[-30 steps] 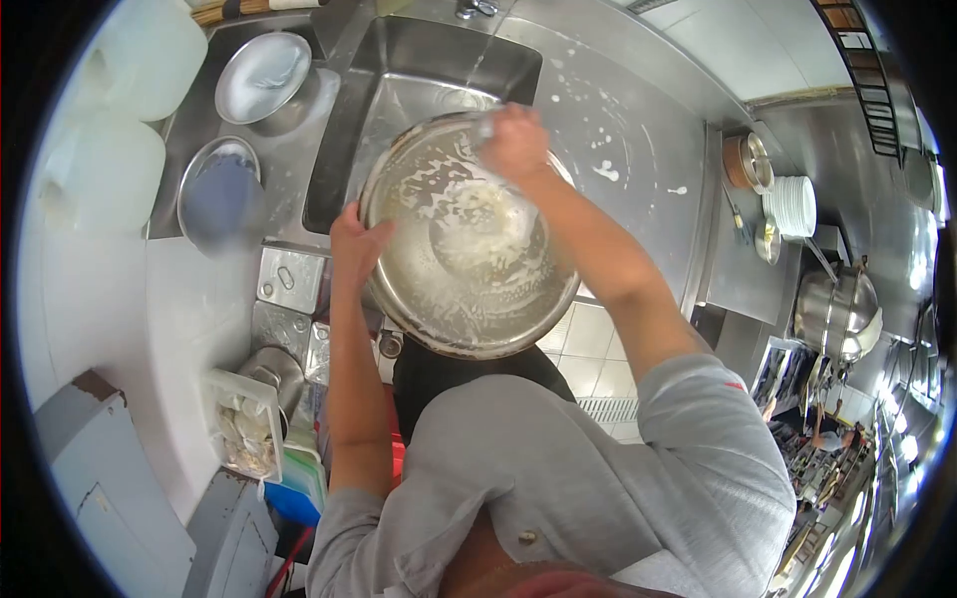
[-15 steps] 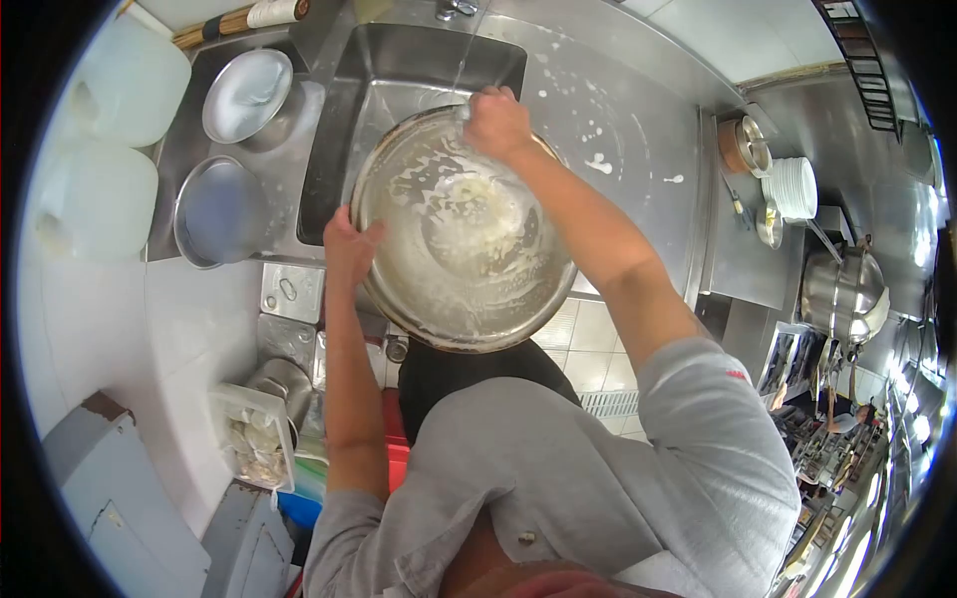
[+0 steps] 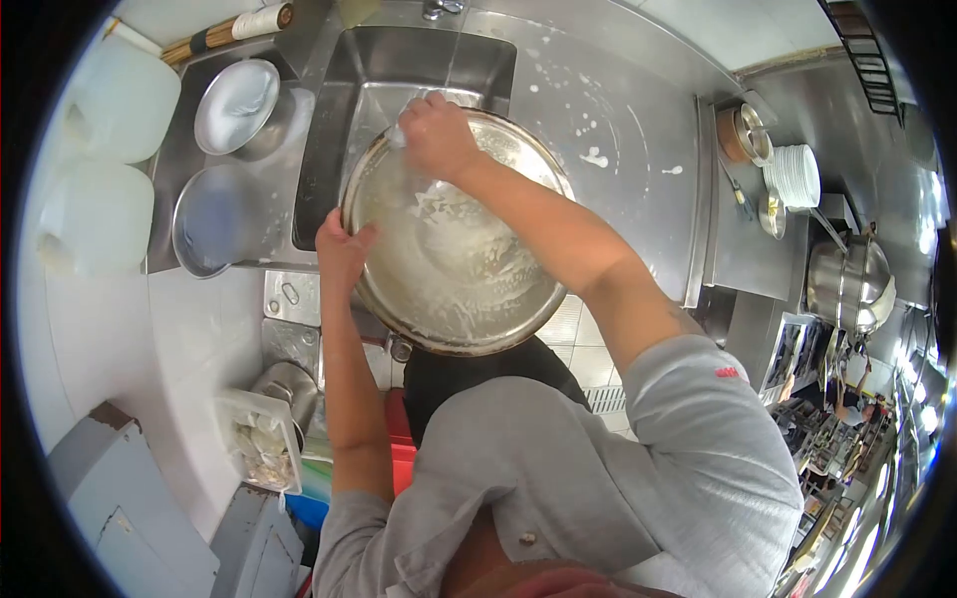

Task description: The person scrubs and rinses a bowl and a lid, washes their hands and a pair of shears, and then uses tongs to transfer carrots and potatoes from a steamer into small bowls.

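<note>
A large round metal pan (image 3: 469, 289), streaked with white suds, is tilted over the front edge of the sink (image 3: 334, 120). My left hand (image 3: 344, 254) grips its left rim, thumb on the inner side. At the upper left of the rim my right hand (image 3: 436, 140) is closed on a small whitish pad (image 3: 396, 137), mostly hidden by the fingers. A thin stream of water falls from the faucet (image 3: 442, 8) behind it.
Left of the sink stand two metal bowls, one foamy (image 3: 237, 105) and one with bluish contents (image 3: 209, 219). Big white jugs (image 3: 100, 214) line the far left. Suds spot the steel counter (image 3: 618, 130); stacked white plates (image 3: 793, 177) sit further right.
My right hand has moved left along the pan's upper rim with the pad. The left hand keeps its hold on the left rim.
</note>
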`<state>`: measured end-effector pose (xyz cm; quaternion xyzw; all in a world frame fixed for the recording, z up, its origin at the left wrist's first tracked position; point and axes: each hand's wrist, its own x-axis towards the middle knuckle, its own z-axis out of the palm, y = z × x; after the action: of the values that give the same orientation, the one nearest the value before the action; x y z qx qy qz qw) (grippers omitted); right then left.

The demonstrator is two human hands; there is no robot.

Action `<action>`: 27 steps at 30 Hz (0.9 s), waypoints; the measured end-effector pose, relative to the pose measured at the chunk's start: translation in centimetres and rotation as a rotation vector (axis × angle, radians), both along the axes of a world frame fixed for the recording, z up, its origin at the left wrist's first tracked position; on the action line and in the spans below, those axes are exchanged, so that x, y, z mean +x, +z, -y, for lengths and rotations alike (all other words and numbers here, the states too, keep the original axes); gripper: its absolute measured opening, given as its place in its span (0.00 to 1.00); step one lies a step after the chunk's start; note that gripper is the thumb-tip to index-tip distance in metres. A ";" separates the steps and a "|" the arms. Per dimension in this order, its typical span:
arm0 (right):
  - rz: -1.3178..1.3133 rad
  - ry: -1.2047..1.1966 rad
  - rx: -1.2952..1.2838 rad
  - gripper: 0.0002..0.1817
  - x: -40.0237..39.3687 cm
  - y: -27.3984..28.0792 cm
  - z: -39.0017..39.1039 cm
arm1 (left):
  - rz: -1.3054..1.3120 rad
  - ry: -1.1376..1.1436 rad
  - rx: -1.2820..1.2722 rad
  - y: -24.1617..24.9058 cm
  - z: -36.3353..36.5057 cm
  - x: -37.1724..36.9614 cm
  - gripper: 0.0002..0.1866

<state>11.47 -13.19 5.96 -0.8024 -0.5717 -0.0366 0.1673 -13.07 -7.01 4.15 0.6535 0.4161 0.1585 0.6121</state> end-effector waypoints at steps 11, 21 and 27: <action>-0.280 -0.770 -0.405 0.20 1.2 -1.1 21.8 | 0.033 0.066 -0.011 -0.1 1.0 -0.8 0.18; -0.057 -0.144 -0.084 0.18 9.1 -3.2 13.7 | 0.109 0.122 -0.430 -2.2 5.2 -6.0 0.25; -0.021 -0.010 -0.031 0.18 9.8 -3.0 13.4 | 0.061 -0.058 -0.478 -2.8 -3.7 0.9 0.24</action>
<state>21.29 -26.59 2.96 -0.8080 -0.5665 -0.0203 0.1607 -12.16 -3.29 1.33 0.4965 0.4041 0.0573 0.7661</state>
